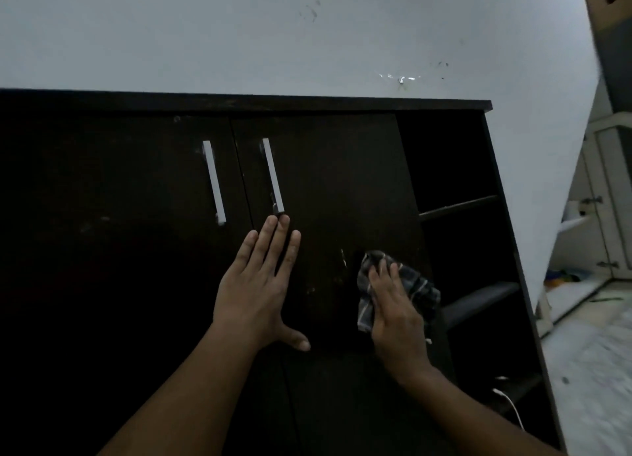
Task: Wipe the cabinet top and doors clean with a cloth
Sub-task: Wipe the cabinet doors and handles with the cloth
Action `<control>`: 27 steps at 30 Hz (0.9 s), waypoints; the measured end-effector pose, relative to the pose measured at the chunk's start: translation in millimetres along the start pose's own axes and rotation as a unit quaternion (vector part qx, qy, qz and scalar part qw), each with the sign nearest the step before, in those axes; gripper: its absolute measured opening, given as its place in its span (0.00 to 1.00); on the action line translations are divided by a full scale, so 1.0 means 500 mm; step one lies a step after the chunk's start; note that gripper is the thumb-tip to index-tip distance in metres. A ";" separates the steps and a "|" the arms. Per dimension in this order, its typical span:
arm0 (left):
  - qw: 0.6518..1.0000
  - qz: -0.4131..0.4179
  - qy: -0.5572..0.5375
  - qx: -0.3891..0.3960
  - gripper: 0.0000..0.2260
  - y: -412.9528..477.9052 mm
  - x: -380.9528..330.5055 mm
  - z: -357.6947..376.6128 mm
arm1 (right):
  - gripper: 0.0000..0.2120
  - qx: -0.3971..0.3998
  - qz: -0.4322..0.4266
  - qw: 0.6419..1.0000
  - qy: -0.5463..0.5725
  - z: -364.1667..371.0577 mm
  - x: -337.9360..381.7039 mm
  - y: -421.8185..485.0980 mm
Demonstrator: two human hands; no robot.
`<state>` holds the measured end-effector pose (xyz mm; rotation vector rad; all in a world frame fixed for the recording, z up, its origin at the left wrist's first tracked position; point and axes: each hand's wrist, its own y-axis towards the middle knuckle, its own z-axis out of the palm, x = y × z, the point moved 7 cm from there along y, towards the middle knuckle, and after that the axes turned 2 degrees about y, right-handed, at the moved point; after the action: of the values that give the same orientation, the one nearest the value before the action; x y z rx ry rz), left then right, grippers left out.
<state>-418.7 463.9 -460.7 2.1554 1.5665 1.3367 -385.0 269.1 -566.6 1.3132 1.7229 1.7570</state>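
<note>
1. While the right hand [396,315] presses the cloth [422,289] against the right door [335,182], its fingers [384,271] lie nearly straight on top of the fabric. None visibly curls round it, and the thumb is hidden.
2. The cloth sits low on that door, close to its right edge and just beside the open shelves [458,204].
3. The left hand [260,284] lies flat on the same door with its fingers [270,240] straight and slightly spread, holding nothing. Its fingertips are just below the lower end of the handle [272,176]. It seems to brace the door.
4. A pale streak [343,257] and some specks lie just left of the cloth, between the two hands and nearer the right one. The next stroke likely calls for a short sweep leftward, toward the left hand.
5. The door's long axis runs from the hands up to the cabinet top [239,101], so long strokes would follow that line.
6. The left door [119,199] lies beyond the left hand, well apart from the cloth. I judge it is best left until this door is done.
</note>
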 end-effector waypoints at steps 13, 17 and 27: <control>0.995 -0.047 -0.059 -0.066 0.67 -0.136 -0.058 0.086 | 0.20 -0.021 -0.078 0.996 0.040 -0.077 0.189 0.231; 0.993 -0.061 -0.074 -0.072 0.65 -0.185 -0.082 0.128 | 0.24 -0.014 -0.108 0.994 0.030 0.019 0.188 0.148; 0.995 -0.077 -0.048 -0.050 0.58 -0.227 -0.147 0.190 | 0.31 0.092 -0.184 0.979 0.001 0.076 0.016 -0.304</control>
<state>-430.8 486.1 -623.9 1.9648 1.5595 1.2178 -411.7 328.2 -709.4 0.9763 2.0170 1.4186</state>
